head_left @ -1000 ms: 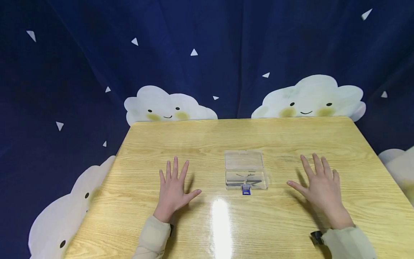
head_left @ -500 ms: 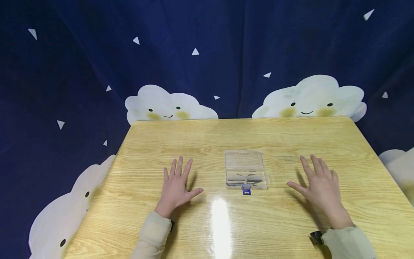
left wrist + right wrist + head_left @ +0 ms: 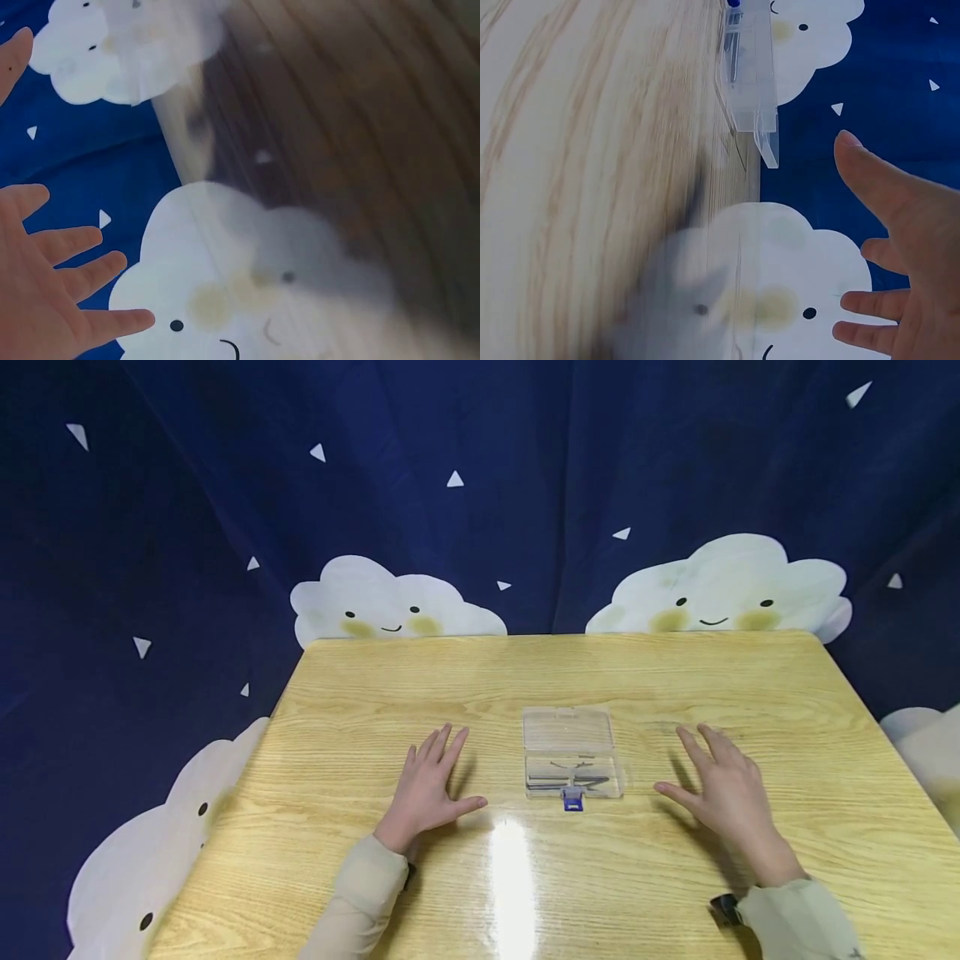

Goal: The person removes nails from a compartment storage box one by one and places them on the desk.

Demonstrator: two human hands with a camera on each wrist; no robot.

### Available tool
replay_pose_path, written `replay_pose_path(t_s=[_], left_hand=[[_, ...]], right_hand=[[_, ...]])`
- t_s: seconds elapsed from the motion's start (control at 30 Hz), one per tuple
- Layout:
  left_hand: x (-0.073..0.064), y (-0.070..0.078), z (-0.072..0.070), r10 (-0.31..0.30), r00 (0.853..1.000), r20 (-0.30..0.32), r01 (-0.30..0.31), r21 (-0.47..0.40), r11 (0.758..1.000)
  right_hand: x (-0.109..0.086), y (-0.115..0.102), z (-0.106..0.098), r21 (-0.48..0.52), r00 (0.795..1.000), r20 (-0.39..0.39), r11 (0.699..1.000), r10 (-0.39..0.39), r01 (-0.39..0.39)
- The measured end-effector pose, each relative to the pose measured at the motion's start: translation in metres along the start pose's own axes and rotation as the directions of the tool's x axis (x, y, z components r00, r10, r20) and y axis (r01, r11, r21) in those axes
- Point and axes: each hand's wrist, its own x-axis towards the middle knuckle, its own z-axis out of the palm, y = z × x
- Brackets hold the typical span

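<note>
While the left hand (image 3: 426, 792) and right hand (image 3: 726, 795) are spread and empty, the clear box (image 3: 567, 751) lies between them, long side left to right, near both.

A dark blue curtain (image 3: 525, 460) with white triangles (image 3: 455, 480) and smiling clouds (image 3: 720, 585) hangs behind and beside a pale wooden table (image 3: 450, 681), its top reflecting a bright strip of light (image 3: 513, 889).

Tabletop (image 3: 420, 681) lies free on either side of the plastic box (image 3: 568, 735), sole obstacle between the hands (image 3: 426, 792) (image 3: 726, 793).
</note>
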Motion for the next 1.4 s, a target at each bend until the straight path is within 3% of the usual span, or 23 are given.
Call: replay_pose_path(t_s=[0.27, 0.43, 0.73, 1.0, 1.2, 1.4], left_hand=[[0.01, 0.008, 0.007, 0.037, 0.998, 0.045, -0.033, -0.076, 0.997], [0.015, 0.013, 0.012, 0.088, 0.995, 0.054, -0.082, -0.102, 0.991], [0.023, 0.018, 0.019, 0.162, 0.984, 0.071, -0.151, -0.141, 0.978], [0.031, 0.023, 0.023, 0.186, 0.974, 0.13, -0.169, -0.132, 0.977], [0.039, 0.024, 0.026, 0.176, 0.97, 0.17, -0.152, -0.141, 0.978], [0.045, 0.025, 0.028, 0.193, 0.961, 0.199, -0.155, -0.192, 0.969]], right_hand=[[0.004, -0.005, 0.005, 0.028, 0.999, -0.009, 0.999, -0.044, 0.045], [0.005, -0.008, 0.01, 0.063, 0.999, 0.009, 0.997, -0.034, 0.033], [0.009, -0.017, 0.016, 0.196, 0.99, 0.135, 0.981, -0.028, 0.001], [0.014, -0.019, 0.027, 0.251, 0.985, 0.11, 0.962, -0.136, 0.104], [0.017, -0.018, 0.033, 0.325, 0.977, 0.076, 0.931, -0.198, 0.164], [0.024, -0.012, 0.043, 0.442, 0.962, 0.03, 0.866, -0.272, 0.232]])
